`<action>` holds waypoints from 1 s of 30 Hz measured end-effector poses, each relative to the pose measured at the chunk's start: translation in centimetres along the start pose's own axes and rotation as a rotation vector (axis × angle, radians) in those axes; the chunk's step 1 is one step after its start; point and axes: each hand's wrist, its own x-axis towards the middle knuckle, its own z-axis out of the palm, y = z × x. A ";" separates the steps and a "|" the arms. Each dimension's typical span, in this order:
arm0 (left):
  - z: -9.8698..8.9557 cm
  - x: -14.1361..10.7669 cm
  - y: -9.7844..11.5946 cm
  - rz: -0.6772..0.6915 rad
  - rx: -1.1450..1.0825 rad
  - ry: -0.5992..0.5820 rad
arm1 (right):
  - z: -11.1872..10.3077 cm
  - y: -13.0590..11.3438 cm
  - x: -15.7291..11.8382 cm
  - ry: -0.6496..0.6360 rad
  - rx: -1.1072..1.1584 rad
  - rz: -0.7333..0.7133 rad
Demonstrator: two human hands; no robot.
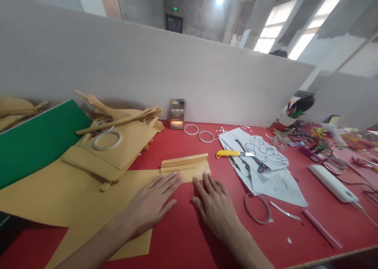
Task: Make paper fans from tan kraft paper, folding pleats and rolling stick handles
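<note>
A small sheet of brown kraft paper (186,166), creased into lengthwise folds, lies on the red tabletop in front of me. My left hand (153,200) is laid flat with its fingers stretched over the paper's near left part. On the near right part rest the fingertips of my right hand (214,202), its fingers slightly spread. Neither hand grips anything. Beneath my left hand and forearm a larger sheet of kraft paper (138,247) extends toward the left.
Folded kraft paper (115,151) is heaped at the left, a tape ring (106,140) on top, beside a green board (44,139). A yellow-handled utility knife (228,153) overlaps flower drawings (265,151). At right are a bracelet-like ring (257,208), a white glue-gun-like device (333,183) and assorted craft materials (321,135).
</note>
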 end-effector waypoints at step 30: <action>-0.4 -5.2 -0.8 -0.060 0.335 0.148 | 0.2 2.8 -1.5 0.006 0.036 0.076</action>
